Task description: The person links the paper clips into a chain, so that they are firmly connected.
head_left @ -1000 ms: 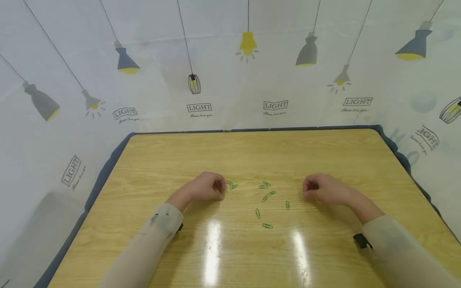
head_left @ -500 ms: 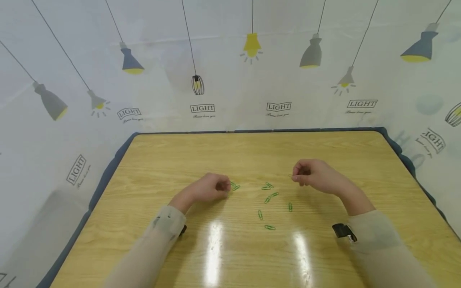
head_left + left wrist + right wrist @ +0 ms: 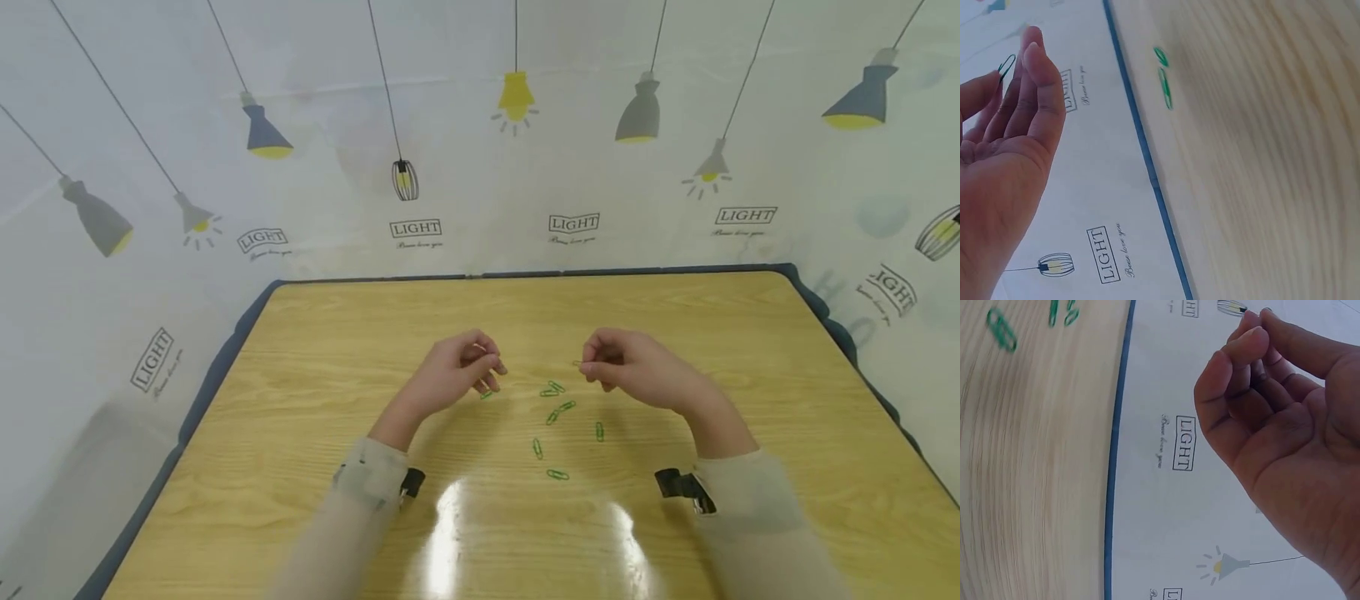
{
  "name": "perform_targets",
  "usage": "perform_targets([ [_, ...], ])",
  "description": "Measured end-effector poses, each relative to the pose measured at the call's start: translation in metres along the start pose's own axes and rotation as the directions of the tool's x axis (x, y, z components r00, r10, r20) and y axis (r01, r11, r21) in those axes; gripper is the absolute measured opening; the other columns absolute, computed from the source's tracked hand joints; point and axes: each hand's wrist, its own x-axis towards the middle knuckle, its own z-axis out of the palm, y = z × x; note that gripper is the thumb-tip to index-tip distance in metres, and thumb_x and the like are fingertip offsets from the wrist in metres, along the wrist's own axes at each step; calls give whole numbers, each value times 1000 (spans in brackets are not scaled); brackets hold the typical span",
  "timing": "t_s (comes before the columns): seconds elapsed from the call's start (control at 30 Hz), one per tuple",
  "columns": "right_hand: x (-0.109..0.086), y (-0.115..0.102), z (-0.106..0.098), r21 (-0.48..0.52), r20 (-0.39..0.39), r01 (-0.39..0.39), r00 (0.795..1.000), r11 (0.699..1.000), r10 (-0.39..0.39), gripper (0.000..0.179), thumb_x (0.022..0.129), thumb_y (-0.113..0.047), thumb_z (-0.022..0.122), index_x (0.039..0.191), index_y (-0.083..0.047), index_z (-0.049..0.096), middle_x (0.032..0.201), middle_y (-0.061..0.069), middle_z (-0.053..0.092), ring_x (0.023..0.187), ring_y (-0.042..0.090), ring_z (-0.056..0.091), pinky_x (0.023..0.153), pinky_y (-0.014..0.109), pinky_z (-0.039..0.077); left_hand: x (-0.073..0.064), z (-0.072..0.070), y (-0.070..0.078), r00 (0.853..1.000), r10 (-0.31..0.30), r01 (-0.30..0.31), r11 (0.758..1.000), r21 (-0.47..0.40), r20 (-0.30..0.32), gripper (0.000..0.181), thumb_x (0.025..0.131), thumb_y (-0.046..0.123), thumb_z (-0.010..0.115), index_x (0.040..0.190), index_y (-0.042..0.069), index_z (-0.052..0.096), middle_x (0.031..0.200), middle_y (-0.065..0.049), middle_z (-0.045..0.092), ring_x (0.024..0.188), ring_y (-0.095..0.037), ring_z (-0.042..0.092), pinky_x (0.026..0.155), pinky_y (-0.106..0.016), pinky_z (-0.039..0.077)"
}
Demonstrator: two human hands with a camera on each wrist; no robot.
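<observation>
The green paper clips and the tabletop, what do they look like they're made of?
Green paper clips: probably metal wire with a green coating, judging by the thin looped shape and even color; solid plastic can't be ruled out.
Tabletop: wood or wood-look laminate, shown by its yellowish grain, with a glossy finish that throws back bright streaks of light.

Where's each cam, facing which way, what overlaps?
Head: worn on the head, facing forward and down at the table; left hand, right hand and sleeves show.
Left wrist: worn there, looks past that hand and its pinched paperclip to the backdrop.
Right wrist: worn there, looks past that hand to the backdrop.
Both wrist views share table and backdrop.
</observation>
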Motion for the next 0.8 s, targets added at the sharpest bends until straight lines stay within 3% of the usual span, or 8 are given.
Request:
perform_targets([
  [0.13,0,-8,9,24,-56,11,998,1000,-10,14,108,-22,65,109,-9,63,95,7,65,87,26,62,71,32,54,1,11,9,997,68,-71,994,-78,-45,20,114,16,50,126,-1,54,114,-27,73,86,-19,76,91,-59,62],
  [0.33,0,-22,20,72,-180,24,984,997,-11,15,105,-24,70,110,-9,69,98,8,71,89,23,65,78,33,56,-1,26,25,985,127,-142,982,-122,-117,15,113,14,52,122,2,57,117,-23,70,89,-16,72,91,-52,64],
  [0.47,0,-28,30,166,-265,62,964,984,-16,19,104,-23,71,114,-6,73,101,10,73,91,21,69,86,32,58,-4,34,34,977,147,-175,966,-191,-154,14,111,11,57,118,0,62,119,-25,70,91,-12,72,94,-45,64],
  [0.67,1,-35,48,304,-376,126,927,944,-3,24,103,-17,72,122,-2,72,112,18,73,91,14,73,86,26,62,-9,45,41,964,190,-238,930,-281,-186,17,110,8,57,121,-6,58,127,-29,69,97,-7,73,99,-48,62],
  [0.8,-1,-38,56,349,-434,128,900,928,39,23,102,-15,74,121,-2,74,111,18,75,89,11,74,86,25,63,-13,49,45,959,192,-246,928,-279,-209,16,111,7,55,122,-4,58,125,-26,70,98,-7,73,99,-39,63],
])
